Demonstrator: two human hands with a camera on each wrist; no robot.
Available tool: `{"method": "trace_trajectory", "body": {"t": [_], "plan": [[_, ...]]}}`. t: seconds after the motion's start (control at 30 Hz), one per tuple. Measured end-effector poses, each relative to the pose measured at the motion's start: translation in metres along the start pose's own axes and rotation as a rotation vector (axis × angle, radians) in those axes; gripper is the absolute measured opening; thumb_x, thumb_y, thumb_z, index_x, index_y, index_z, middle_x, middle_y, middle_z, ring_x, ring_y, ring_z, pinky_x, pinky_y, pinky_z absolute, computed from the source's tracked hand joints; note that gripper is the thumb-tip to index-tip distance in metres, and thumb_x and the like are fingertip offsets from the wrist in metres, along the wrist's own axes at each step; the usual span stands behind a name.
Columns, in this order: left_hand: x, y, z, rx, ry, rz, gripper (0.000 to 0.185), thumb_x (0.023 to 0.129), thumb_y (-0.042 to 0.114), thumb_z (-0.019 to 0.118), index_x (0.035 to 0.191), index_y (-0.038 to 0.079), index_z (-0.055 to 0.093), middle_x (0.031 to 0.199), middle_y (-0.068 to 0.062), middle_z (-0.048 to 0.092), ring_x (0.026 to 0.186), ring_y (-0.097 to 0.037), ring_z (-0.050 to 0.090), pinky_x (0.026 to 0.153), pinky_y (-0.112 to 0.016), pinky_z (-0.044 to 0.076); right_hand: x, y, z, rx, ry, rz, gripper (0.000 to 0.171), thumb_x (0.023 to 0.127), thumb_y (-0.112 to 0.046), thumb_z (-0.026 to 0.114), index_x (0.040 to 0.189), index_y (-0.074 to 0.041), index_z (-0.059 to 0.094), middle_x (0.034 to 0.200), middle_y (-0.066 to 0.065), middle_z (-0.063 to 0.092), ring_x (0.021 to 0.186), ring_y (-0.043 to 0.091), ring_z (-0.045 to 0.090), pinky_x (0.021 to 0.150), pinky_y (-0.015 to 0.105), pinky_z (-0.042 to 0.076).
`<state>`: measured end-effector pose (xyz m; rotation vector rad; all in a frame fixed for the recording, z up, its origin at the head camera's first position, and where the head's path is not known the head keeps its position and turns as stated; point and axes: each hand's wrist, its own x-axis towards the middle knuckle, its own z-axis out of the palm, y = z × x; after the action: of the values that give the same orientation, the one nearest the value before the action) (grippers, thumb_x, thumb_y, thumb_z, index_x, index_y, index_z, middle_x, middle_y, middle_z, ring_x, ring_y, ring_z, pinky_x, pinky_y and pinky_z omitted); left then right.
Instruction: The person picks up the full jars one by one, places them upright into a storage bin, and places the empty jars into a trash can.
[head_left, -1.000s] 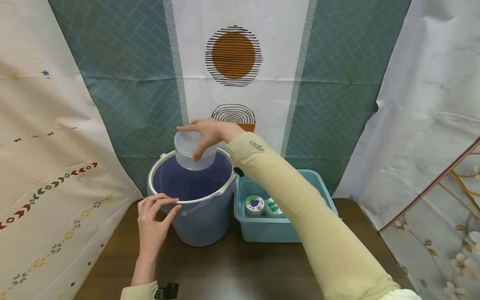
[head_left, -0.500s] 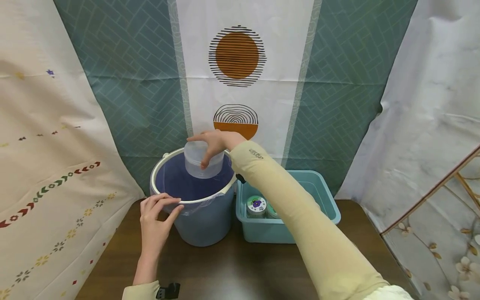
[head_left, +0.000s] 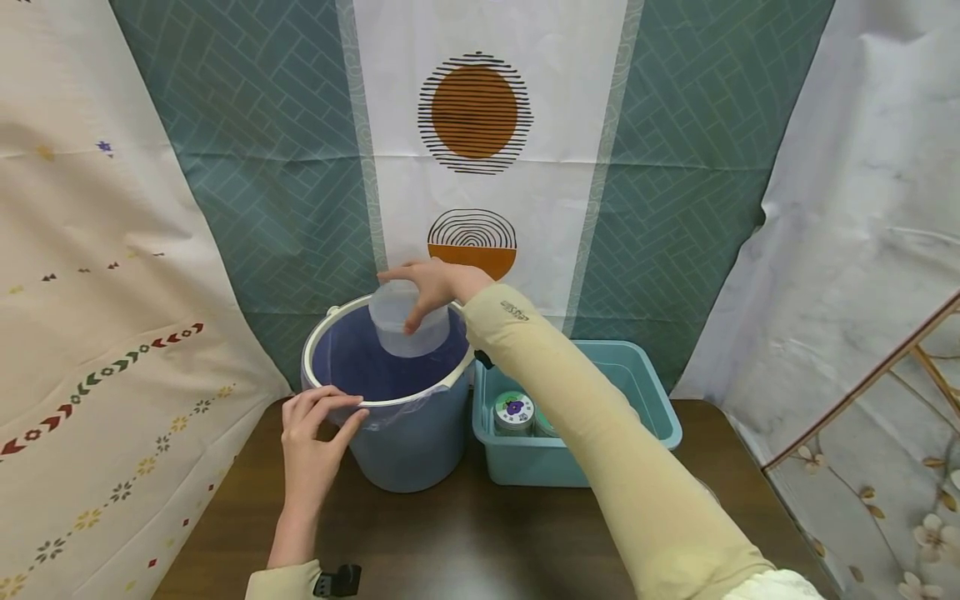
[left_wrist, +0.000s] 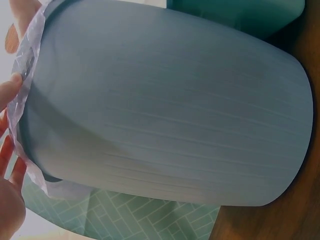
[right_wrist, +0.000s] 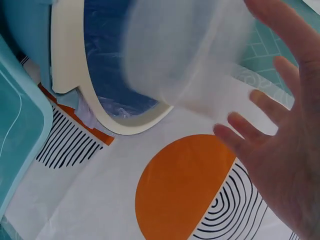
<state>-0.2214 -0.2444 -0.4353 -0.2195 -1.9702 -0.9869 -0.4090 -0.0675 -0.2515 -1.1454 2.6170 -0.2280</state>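
Observation:
My right hand (head_left: 402, 297) grips a translucent plastic jar (head_left: 411, 329) from above and holds it over the mouth of a blue bucket (head_left: 408, 450). The bucket has a cream rim and a thin plastic liner. In the right wrist view the jar (right_wrist: 185, 55) is blurred, my right hand (right_wrist: 280, 145) lies against it with fingers spread, and the bucket (right_wrist: 70, 75) sits below. My left hand (head_left: 351, 408) pinches the bucket's near rim and liner. In the left wrist view its fingers (left_wrist: 9, 150) touch the liner beside the bucket (left_wrist: 165, 110).
A teal bin (head_left: 648, 379) stands right of the bucket and holds jars with printed lids (head_left: 513, 410). Both rest on a dark wooden table (head_left: 465, 533). Patterned cloth hangs behind and on both sides.
My right hand has lowered the jar from above the bucket's rim to its mouth over the last second. My left hand has stayed on the rim.

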Motion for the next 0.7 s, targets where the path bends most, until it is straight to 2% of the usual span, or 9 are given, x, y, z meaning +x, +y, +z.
{"method": "trace_trajectory", "body": {"t": [0.2,0.47,0.7], "plan": [[0.0,0.001,0.0,-0.005,-0.004,-0.017,0.027,0.068,-0.001,0.087,0.091,0.009,0.078,0.1,-0.012,0.064,0.109,-0.003,0.041,0.097,-0.022,0.026,-0.005,0.005,-0.002,-0.009,0.051,-0.021,0.102,0.078,-0.048,0.079,0.158,-0.036,0.017,0.168,0.005,0.008,0.154,0.037,0.007,0.12,0.059,0.021],[0.0,0.001,0.001,0.004,0.026,0.025,0.029,0.066,-0.003,0.087,0.091,0.01,0.078,0.098,-0.011,0.065,0.108,-0.004,0.041,0.095,-0.022,0.027,-0.011,0.012,0.0,-0.031,0.063,0.003,0.101,0.078,-0.051,0.078,0.158,-0.036,0.017,0.168,0.005,0.011,0.155,0.037,0.006,0.12,0.061,0.022],[0.0,0.003,0.001,0.005,0.019,0.027,0.03,0.066,-0.004,0.086,0.091,0.01,0.078,0.099,-0.012,0.065,0.108,-0.005,0.041,0.095,-0.022,0.027,-0.016,0.018,0.002,-0.015,0.067,0.002,0.101,0.078,-0.052,0.078,0.158,-0.037,0.018,0.168,0.005,0.013,0.155,0.034,0.006,0.121,0.059,0.02]]}}
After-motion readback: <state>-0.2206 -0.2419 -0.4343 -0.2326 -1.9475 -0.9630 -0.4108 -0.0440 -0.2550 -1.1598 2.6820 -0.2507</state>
